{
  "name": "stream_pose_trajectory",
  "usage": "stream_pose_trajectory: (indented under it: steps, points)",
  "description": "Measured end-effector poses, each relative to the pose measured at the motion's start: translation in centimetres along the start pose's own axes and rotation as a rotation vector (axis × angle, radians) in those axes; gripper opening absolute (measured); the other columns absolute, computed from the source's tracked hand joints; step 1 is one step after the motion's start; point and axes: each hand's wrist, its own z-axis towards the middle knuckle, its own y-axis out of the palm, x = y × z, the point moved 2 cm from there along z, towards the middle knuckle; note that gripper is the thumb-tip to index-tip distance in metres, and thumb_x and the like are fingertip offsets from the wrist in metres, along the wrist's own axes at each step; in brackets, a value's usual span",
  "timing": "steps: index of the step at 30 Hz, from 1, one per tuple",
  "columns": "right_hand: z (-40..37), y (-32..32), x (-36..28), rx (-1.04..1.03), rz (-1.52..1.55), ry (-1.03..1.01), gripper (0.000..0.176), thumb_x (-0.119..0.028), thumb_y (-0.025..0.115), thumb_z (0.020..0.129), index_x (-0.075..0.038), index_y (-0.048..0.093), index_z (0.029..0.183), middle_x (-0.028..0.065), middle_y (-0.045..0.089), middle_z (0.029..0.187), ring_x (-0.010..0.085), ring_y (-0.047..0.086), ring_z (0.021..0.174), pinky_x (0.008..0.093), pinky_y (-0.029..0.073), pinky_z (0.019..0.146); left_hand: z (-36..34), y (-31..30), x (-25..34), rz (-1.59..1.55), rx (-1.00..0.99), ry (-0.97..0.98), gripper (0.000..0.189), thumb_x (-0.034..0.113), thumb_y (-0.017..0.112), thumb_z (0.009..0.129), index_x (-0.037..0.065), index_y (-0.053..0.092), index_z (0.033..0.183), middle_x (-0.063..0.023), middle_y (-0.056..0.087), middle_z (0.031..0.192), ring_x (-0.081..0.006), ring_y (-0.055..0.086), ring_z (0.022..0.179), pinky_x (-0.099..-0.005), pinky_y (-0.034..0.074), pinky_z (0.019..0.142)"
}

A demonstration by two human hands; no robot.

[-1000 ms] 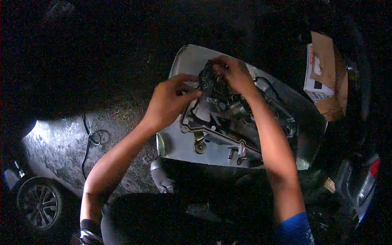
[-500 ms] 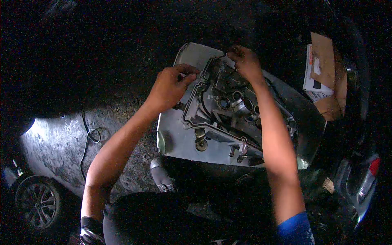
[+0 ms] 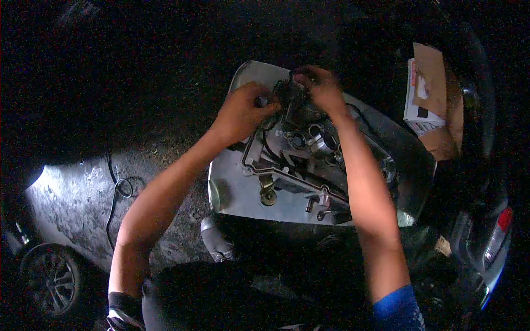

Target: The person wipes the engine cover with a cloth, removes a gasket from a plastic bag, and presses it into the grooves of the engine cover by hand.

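Observation:
An engine valve cover (image 3: 323,179) lies with its hollow inner side up on a pale, rounded panel (image 3: 237,196). A thin black rubber gasket (image 3: 361,115) runs loosely beyond the cover's right rim. At the far left corner, my left hand (image 3: 243,113) is closed, thumb and fingers pinching at the dark rim, seemingly on the gasket. My right hand (image 3: 323,91) is closed just beside it, fingertips curled on the gasket at the far end. Shadow hides the exact contact. Inside the cover sits a shiny metal cylinder (image 3: 323,143).
An open cardboard box (image 3: 433,105) stands at the right. A thin cable (image 3: 113,201) curls over the dirty ground at left, near a car wheel (image 3: 51,278). My shoe (image 3: 216,240) is close to the panel's near edge. A red-and-clear lamp (image 3: 499,234) is at far right.
My left hand has moved right and slightly up along the rim. My right hand has come a little left, so the two are closer together. The view has shifted slightly.

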Motion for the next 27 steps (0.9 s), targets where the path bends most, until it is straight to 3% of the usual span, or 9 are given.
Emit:
stream_pose_trajectory:
  steps: [6,9,15,18,24,27]
  points:
    - [0.1,-0.4,-1.2,-0.048,0.108,0.052,0.035,-0.034,0.068,0.092,-0.006,0.071,0.111,0.0161,0.072,0.110,0.0304,0.068,0.106,0.0382,0.050,0.093,-0.1,0.2,-0.9,-0.134,0.101,0.065,0.029,0.019,0.065,0.090,0.004,0.070,0.114,-0.0185,0.070,0.111,-0.0336,0.068,0.101,-0.0387,0.052,0.090]
    - [-0.3,-0.9,-1.7,-0.136,0.146,0.019,0.031,-0.032,0.067,0.092,-0.008,0.072,0.111,0.0162,0.072,0.111,0.0318,0.068,0.106,0.0392,0.050,0.094,0.5,0.4,-1.4,-0.180,-0.016,0.111,0.029,0.017,0.064,0.090,0.006,0.070,0.116,-0.0174,0.070,0.115,-0.0330,0.068,0.104,-0.0392,0.051,0.093]
    - [-0.2,-0.2,-1.5,-0.107,-0.182,-0.121,0.025,-0.024,0.064,0.092,-0.009,0.073,0.109,0.0181,0.070,0.107,0.0375,0.064,0.107,0.0450,0.050,0.093,-0.1,0.0,-1.7,0.024,0.090,0.067,0.028,0.014,0.064,0.090,0.010,0.071,0.117,-0.0151,0.069,0.120,-0.0318,0.068,0.107,-0.0384,0.052,0.093]
    - [-0.3,-0.2,-1.0,-0.074,-0.168,-0.167,0.024,-0.022,0.063,0.091,-0.008,0.073,0.109,0.0195,0.069,0.107,0.0385,0.063,0.106,0.0469,0.049,0.092,-0.4,0.1,-2.5,-0.065,0.062,-0.018,0.027,0.016,0.063,0.091,0.009,0.072,0.116,-0.0146,0.069,0.119,-0.0310,0.068,0.106,-0.0375,0.052,0.093]
    - [-0.3,0.1,-0.8,-0.065,-0.131,-0.166,0.025,-0.020,0.062,0.092,-0.006,0.071,0.111,0.0203,0.067,0.113,0.0396,0.063,0.104,0.0474,0.049,0.092,-0.2,0.1,-3.3,-0.099,0.051,0.028,0.027,0.015,0.062,0.093,0.008,0.071,0.117,-0.0154,0.071,0.116,-0.0304,0.068,0.107,-0.0375,0.052,0.092]
    - [-0.8,-0.3,-1.5,-0.072,-0.001,-0.101,0.025,-0.019,0.062,0.093,-0.005,0.070,0.112,0.0186,0.068,0.113,0.0358,0.065,0.103,0.0444,0.049,0.092,-0.5,0.0,-3.0,-0.121,0.069,0.055,0.027,0.013,0.060,0.093,0.006,0.070,0.117,-0.0163,0.071,0.117,-0.0293,0.068,0.108,-0.0373,0.051,0.093]
